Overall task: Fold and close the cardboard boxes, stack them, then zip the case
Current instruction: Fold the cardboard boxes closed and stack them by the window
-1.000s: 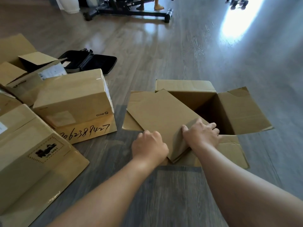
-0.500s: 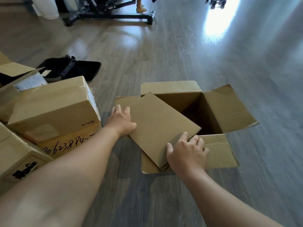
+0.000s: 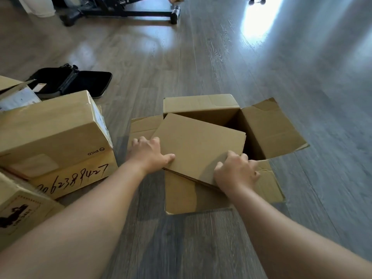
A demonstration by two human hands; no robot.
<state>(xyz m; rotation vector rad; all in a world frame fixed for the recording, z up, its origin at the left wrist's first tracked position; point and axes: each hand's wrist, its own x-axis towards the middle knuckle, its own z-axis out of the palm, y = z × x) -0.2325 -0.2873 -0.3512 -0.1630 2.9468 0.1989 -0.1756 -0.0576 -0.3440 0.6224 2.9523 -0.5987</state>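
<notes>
An open cardboard box (image 3: 269, 127) stands on the wood floor with its right and near flaps spread out. A flat cardboard piece (image 3: 199, 146) lies tilted across its left side. My left hand (image 3: 150, 153) grips that piece's left corner, thumb on top. My right hand (image 3: 236, 171) grips its near right edge, fingers curled over it. A closed box (image 3: 54, 125) with handwritten numbers sits to the left. A black case (image 3: 80, 82) lies unzipped and open behind it.
More cardboard boxes crowd the left edge, one with a printed label (image 3: 18, 216) and an open one (image 3: 16, 93) at the back left. A black metal stand (image 3: 128, 13) crosses the far floor. Bare floor stretches to the right.
My left hand went from the near edge to the cardboard piece's left corner and now grips it. My right hand shifted along the near edge. The piece sits slightly further over the box.
</notes>
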